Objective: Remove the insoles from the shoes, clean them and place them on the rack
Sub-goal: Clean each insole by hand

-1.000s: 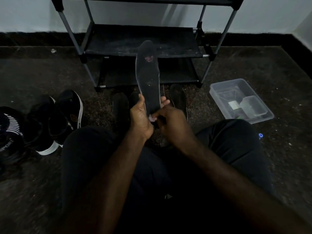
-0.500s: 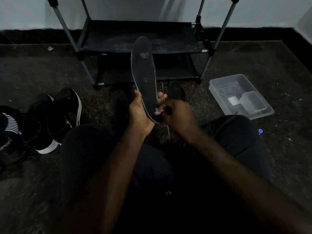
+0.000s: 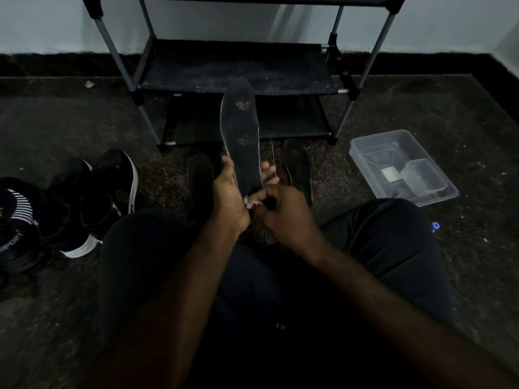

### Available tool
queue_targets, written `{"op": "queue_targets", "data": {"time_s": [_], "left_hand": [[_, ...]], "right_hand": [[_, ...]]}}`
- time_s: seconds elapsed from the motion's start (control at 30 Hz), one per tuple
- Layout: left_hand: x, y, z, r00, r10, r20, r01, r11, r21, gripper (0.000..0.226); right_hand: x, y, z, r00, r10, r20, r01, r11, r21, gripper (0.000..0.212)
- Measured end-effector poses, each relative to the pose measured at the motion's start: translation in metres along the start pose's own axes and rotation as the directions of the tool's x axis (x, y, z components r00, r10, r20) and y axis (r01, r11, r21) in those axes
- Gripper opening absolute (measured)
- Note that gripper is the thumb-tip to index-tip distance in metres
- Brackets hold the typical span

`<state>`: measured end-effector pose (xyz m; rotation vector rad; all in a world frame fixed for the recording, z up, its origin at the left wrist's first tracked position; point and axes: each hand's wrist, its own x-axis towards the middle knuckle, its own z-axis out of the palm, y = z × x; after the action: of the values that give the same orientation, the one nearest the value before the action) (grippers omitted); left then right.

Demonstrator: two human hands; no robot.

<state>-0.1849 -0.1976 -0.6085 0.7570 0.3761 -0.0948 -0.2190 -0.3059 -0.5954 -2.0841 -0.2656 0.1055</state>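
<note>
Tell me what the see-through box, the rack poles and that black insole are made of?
The box looks like hard clear plastic: you can see through its shiny walls. The rack poles look like grey metal tubes with a dull shine. The insole in the left hand is probably foam or fabric: matte black, with a worn patch near its top.

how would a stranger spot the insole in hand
Find the black rack by the wall. In front, the left hand holds a dark insole upright. Unlike the insoles flat on the floor, it shows a worn patch near the toe.
</note>
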Motion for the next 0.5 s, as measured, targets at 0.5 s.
{"op": "queue_targets", "data": {"time_s": [0.5], "left_hand": [[-0.007, -0.003, 0.008, 0.995, -0.058, 0.081, 0.059, 0.998, -0.016, 0.066]], "right_hand": [[0.010, 0.008, -0.016, 0.979, -0.115, -0.168, 0.099, 0.990, -0.096, 0.005]]}}
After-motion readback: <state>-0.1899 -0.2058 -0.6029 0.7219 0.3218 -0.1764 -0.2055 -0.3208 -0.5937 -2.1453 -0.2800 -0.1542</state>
